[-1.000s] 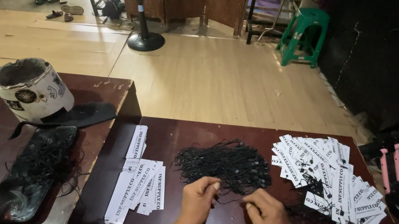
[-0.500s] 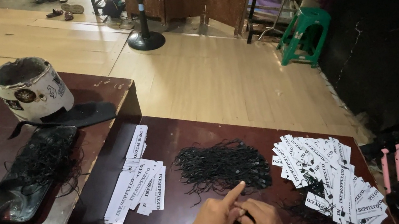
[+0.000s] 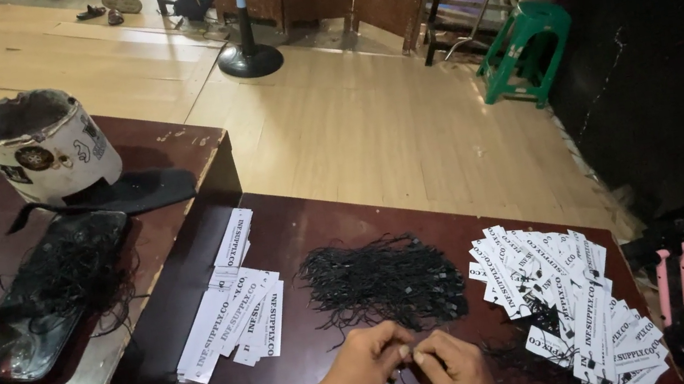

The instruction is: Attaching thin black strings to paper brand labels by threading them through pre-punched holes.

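Fingertips of my left hand and right hand meet, pinched narrow on a thin black string; string pile lies just ahead, left hand nearer.

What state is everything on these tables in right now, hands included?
Left hand: fingertips pinched on a black string.
Right hand: fingertips pinched, meeting the left.
Black strings: loose tangled heap.
White tags on the right: fanned, overlapping pile.
White tags on the left: small flat stack.
Tray: holds more tangled strings.
White pot: upright, open-topped.
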